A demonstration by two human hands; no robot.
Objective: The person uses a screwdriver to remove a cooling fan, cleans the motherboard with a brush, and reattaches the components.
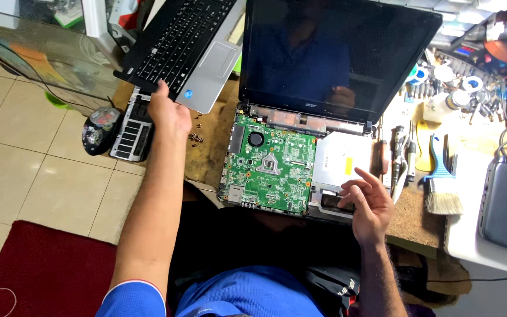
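Two hands at work: left hand [168, 111] grasps keyboard cover [186, 44], lifted up-left, long axis slanting away; right hand [368, 202], fingers loose, apparently rests on laptop base [338, 161] beside motherboard [271, 164].

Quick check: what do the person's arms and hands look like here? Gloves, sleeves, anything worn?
Both hands are bare: left hand, right hand. No gloves, watch or rings visible. The left arm has a short blue sleeve with a white and red edge. No sleeve shows on the right forearm.

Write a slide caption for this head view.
Left hand grips a detached keyboard cover; right hand rests on the opened laptop.
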